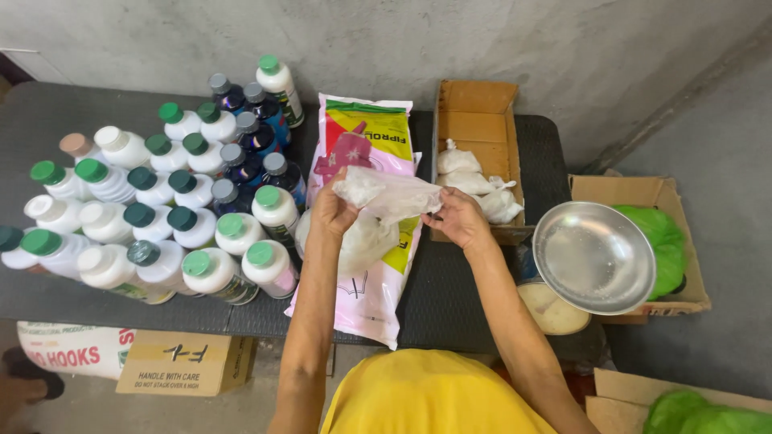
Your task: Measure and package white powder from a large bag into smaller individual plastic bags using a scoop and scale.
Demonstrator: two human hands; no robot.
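Observation:
My left hand (pixel 331 210) and my right hand (pixel 458 217) both grip a small clear plastic bag (pixel 394 195), stretched between them above a large pink, green and yellow sack (pixel 366 137) lying flat on the dark table (pixel 450 297). A second small bag of white powder (pixel 362 241) rests on the sack just under my left hand. An open cardboard box (pixel 476 112) to the right of the sack holds several tied bags of white powder (pixel 466 177).
Many white bottles with green or white caps (pixel 161 217) and dark blue bottles with grey caps (pixel 249 137) crowd the table's left half. A round steel bowl (pixel 593 257) sits at right. Cardboard boxes with green bags (pixel 667 233) stand beside the table, more boxes (pixel 186 363) beneath.

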